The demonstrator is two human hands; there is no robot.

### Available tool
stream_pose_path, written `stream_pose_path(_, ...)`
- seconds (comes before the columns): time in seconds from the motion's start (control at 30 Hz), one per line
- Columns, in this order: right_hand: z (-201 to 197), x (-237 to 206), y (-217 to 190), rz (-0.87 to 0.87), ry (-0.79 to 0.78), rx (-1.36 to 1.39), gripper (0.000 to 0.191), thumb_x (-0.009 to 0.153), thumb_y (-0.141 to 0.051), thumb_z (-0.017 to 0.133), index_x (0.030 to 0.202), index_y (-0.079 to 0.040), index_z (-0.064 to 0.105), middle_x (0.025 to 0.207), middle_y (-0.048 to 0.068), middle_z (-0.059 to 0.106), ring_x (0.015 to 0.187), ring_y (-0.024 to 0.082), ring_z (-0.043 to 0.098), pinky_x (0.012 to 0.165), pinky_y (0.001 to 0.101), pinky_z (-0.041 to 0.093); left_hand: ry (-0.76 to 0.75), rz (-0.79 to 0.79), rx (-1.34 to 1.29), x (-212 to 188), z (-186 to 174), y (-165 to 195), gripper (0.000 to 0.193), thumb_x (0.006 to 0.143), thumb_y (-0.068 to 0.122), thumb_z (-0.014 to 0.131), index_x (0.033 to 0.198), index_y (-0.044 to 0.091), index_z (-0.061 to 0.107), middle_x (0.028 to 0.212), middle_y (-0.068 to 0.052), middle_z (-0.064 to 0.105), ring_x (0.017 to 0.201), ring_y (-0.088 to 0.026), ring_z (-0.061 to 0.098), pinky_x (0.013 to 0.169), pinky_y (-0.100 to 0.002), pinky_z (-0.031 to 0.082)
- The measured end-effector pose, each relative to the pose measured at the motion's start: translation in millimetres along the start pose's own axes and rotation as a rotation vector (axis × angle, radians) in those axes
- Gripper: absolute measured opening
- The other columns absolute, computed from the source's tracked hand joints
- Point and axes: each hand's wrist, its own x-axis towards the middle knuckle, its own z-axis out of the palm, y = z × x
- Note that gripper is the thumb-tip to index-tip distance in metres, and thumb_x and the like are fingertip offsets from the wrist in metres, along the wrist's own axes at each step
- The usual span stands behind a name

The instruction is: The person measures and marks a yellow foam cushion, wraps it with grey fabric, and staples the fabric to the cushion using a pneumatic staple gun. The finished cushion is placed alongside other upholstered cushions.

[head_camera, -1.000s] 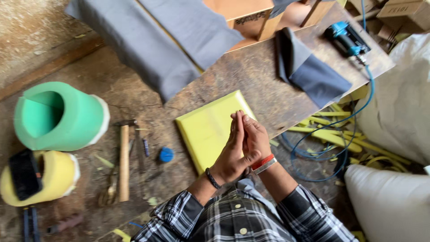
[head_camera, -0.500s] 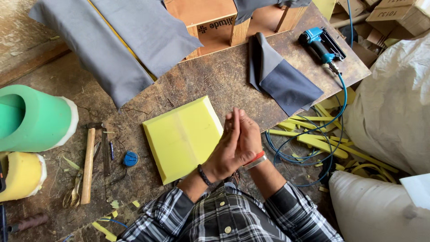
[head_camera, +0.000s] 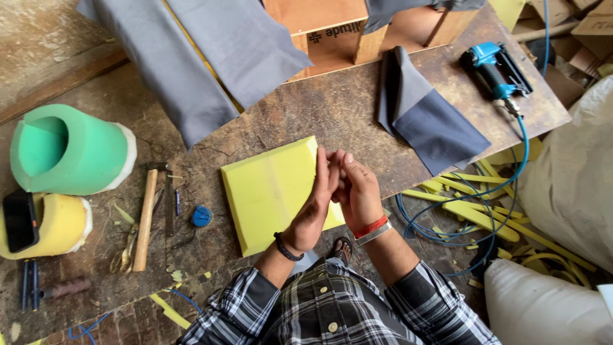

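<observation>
Since the earlier frame the yellow foam pad (head_camera: pixel 274 191) and the tools beside it are sitting further right in the head view, and the hands, which were upright palm to palm, are now tilting over the pad's right edge.

In the head view, the left hand (head_camera: pixel 316 207) and right hand (head_camera: pixel 359 191) are pressing together palm to palm, fingers straight and holding nothing, hovering just above the right edge of the foam pad. The left wrist is wearing a dark band, the right a red band and a metal one. The pad is lying flat near the near edge of the bench (head_camera: pixel 332 108), square and pale yellow.

Left of the pad a small blue cap (head_camera: pixel 202 216) is lying, then a wooden-handled hammer (head_camera: pixel 145 214) and a pair of scissors, all near the bench's near left corner. Further left a green foam tub (head_camera: pixel 70 150) is lying on its side, and just below it a yellow foam tub (head_camera: pixel 57 223) with a black phone (head_camera: pixel 19 220) resting on it.

Along the far edge a brown cardboard box (head_camera: pixel 332 22) is standing, bearing dark lettering on its front, with long grey fabric (head_camera: pixel 211 57) draping beside it. A folded grey cloth (head_camera: pixel 428 121) is lying toward the right edge. At the far right corner a blue staple gun (head_camera: pixel 495 67) is resting, its blue hose (head_camera: pixel 511 172) trailing off the bench among yellow foam strips (head_camera: pixel 479 211).
</observation>
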Motion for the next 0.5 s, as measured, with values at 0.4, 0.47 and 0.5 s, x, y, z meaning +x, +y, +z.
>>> stream_pose_path(0.4, 10.2, 33.6, 6.7, 0.052, 0.100, 0.216, 0.046, 0.107, -0.049, 0.052, 0.079, -0.012, 0.060, 0.063, -0.002, 0.057, 0.051, 0.010, 0.050, 0.047, 0.0269, 0.041, -0.251, -0.052, 0.300, 10.4, -35.7, -16.0, 0.109, 0.101, 0.077, 0.038, 0.166, 0.009, -0.017, 0.180, -0.021, -0.012, 0.168, -0.036, -0.013, 0.137, -0.050, 0.000)
stream_pose_path(0.47, 29.3, 23.1, 8.3, 0.056, 0.321, 0.178, 0.036, 0.104, -0.040, 0.050, 0.087, -0.012, 0.064, 0.069, -0.003, 0.062, 0.058, 0.008, 0.054, 0.053, 0.0251, 0.045, -0.235, -0.064, 0.118, 19.0, -44.1, -11.6, 0.113, 0.101, 0.078, 0.041, 0.163, 0.009, -0.024, 0.178, -0.021, -0.014, 0.167, -0.036, -0.012, 0.136, -0.050, 0.001)
stream_pose_path(0.5, 35.8, 19.3, 7.7, 0.063, 0.419, 0.175, 0.032, 0.103, -0.036, 0.049, 0.090, -0.011, 0.066, 0.072, -0.003, 0.064, 0.061, 0.007, 0.056, 0.056, 0.0242, 0.046, -0.221, -0.073, 0.064, 22.8, -47.3, -9.7, 0.114, 0.101, 0.077, 0.042, 0.163, 0.009, -0.024, 0.179, -0.022, -0.012, 0.168, -0.037, -0.010, 0.136, -0.050, 0.002)
